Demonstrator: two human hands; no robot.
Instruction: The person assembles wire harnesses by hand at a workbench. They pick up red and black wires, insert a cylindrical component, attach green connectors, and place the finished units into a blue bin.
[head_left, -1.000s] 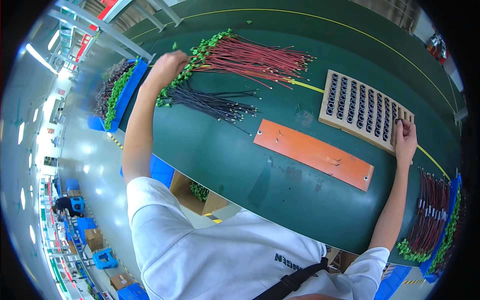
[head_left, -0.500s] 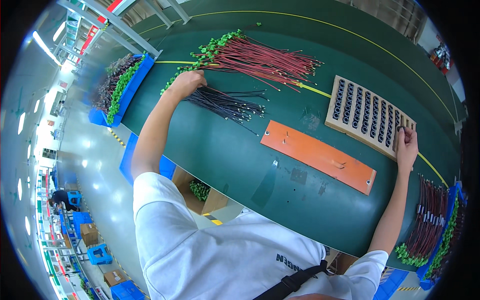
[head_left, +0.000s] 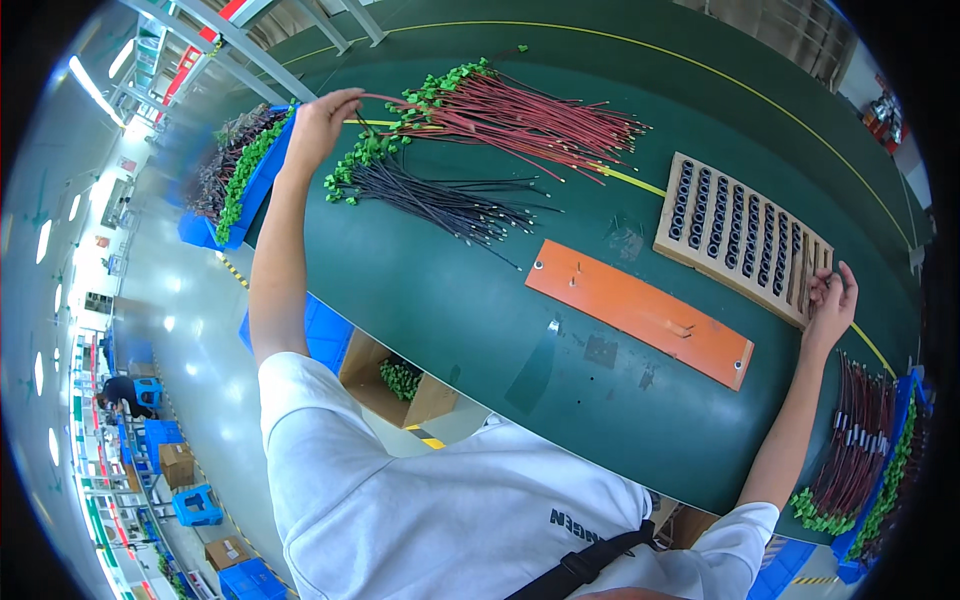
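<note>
Now my left hand is pinched shut on one red wire, lifted at the near end of the red bundle on the counter. That wire runs long to my right, back into the bundle, and the black bundle lies just nearer me. Far right, my right hand rests its loosely curled fingers on the wooden rack, clamping nothing I can see. Between them lies the orange board

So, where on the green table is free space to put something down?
Bare green table lies in front of the orange board, toward the near edge, and between it and the black wires. It is crowded by the red wires, and at the wooden tray under the right hand.
</note>
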